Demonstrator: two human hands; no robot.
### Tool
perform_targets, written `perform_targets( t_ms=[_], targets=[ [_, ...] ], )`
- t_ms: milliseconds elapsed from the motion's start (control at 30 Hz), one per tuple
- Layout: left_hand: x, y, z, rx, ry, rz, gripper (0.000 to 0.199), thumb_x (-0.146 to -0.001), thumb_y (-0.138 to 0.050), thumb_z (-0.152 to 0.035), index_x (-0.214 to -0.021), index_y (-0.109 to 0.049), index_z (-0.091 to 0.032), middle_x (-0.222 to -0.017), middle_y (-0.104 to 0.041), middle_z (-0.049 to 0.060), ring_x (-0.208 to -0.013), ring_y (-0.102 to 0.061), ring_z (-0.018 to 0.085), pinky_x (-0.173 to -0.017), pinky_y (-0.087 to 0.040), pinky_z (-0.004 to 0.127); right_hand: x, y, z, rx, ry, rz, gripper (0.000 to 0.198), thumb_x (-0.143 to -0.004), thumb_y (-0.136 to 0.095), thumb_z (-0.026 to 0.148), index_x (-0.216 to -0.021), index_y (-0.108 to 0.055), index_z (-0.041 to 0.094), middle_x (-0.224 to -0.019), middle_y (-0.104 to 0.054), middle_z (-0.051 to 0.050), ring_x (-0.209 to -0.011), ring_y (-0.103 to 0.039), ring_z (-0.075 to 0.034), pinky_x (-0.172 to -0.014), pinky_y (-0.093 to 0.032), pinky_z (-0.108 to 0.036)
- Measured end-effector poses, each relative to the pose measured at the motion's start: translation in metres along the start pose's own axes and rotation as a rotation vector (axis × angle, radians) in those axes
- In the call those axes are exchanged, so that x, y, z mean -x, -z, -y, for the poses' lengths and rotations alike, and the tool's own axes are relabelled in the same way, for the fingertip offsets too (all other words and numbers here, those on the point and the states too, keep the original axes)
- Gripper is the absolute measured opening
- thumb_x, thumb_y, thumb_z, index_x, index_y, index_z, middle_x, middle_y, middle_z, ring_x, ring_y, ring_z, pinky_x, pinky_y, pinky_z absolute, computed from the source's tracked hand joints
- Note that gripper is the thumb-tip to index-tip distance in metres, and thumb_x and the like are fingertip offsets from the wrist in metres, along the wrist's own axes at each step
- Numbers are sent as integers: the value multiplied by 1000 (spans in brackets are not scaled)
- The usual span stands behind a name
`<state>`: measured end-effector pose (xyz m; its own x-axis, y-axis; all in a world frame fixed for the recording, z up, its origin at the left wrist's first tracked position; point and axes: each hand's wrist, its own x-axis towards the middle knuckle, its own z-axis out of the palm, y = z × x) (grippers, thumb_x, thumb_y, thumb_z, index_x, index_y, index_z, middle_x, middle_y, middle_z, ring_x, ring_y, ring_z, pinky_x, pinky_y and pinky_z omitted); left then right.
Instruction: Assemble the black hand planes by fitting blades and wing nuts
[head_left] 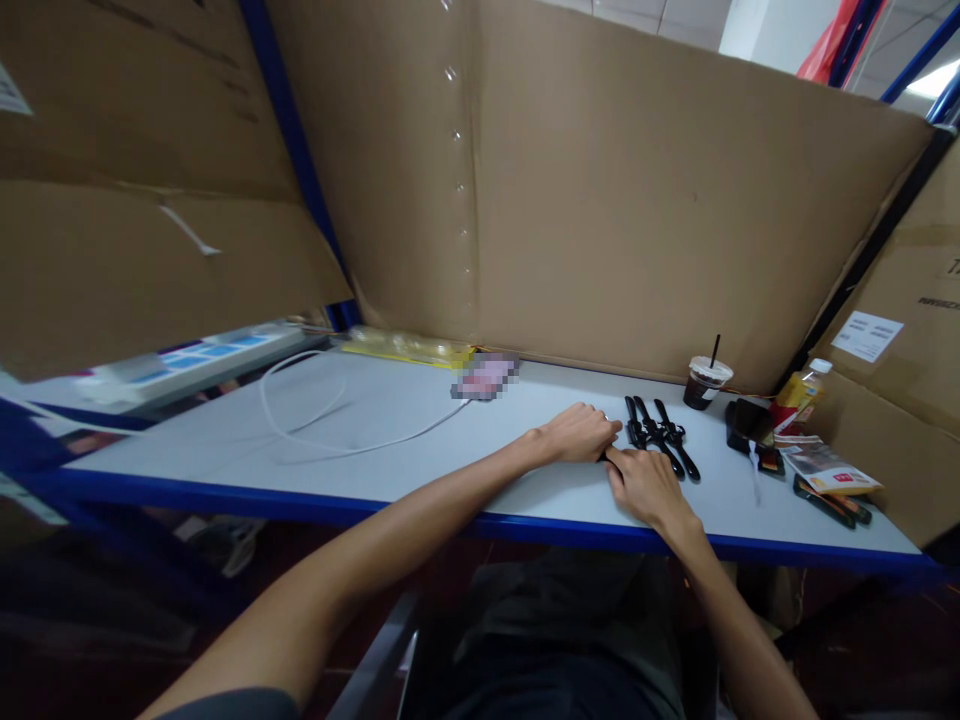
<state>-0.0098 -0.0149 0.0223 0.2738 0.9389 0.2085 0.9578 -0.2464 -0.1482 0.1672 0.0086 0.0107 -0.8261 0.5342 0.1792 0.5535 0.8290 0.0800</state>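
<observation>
On the grey-white tabletop (525, 490), my left hand (581, 432) is closed, fingers curled, touching my right hand (646, 482). The right one is closed too. A small piece of a black tool (604, 457) shows between them; the rest is hidden under my fingers. Just beyond my right hand, three black spokeshaves (677, 440) lie side by side, each with long handles and a thicker middle. They lie close to my fingers, and the near ends of some are partly covered by the right hand.
To the right stand a lidded cup with a straw (705, 384) and a drink bottle (799, 398). Near them lie a black case (750, 425), a packet (829, 465) and green-black tools (825, 500). A phone (486, 377) with a white cable (390, 440) lies left. Cardboard walls (637, 200) enclose the table.
</observation>
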Motion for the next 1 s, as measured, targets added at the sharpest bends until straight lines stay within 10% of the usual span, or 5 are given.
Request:
perform_targets(
  t_ms=[1000],
  targets=[
    [-2, -13, 18, 258, -14, -38, 18, -92, -55, -16, -108, -60, -20, -103, -71, 8, -91, -68, 23, -74, -47, 30, -3, 0, 0, 3, -144, 14, 29, -104, -41, 34, -119, -62, 22, -109, -75, -9, -98, -71, -25, -77, -41, -31]
  ],
)
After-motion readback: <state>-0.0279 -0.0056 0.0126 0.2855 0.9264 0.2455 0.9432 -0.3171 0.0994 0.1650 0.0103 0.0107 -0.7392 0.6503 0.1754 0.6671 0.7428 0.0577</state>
